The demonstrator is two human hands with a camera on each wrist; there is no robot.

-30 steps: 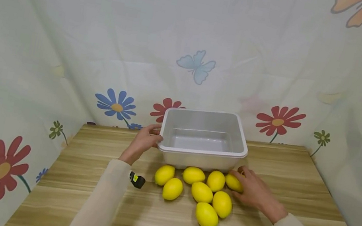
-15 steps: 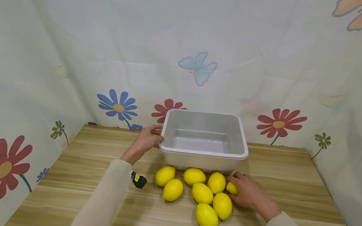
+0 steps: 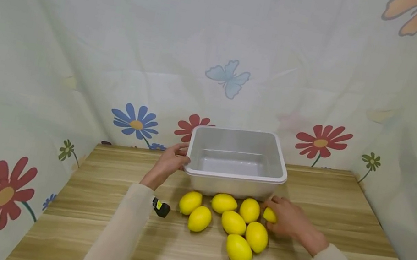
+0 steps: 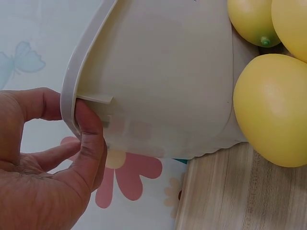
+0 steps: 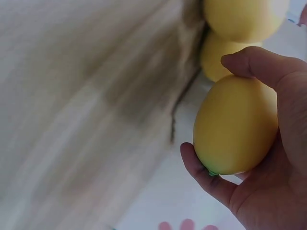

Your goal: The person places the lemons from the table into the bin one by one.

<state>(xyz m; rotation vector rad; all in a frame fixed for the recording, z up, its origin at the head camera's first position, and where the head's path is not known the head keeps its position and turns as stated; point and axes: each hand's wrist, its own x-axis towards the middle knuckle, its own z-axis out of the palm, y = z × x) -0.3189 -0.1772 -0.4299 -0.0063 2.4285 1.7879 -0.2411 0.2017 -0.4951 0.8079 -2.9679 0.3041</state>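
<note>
A light grey plastic bin stands on the wooden table with nothing inside. My left hand pinches its rim at the left side, thumb and fingers on either side of the edge. In the right wrist view, my right hand holds a lemon between thumb and curled fingers, its green tip by a fingertip. The head view shows that lemon mostly covered by the hand, low at the bin's front right corner. Several other lemons lie loose in front of the bin.
The wooden table runs back to a white curtain printed with flowers and butterflies, which also closes off both sides. The bin stands near the table's back edge.
My right hand has wrapped further round the lemon, which shows less of itself than a second ago. The left hand keeps its place on the bin rim.
</note>
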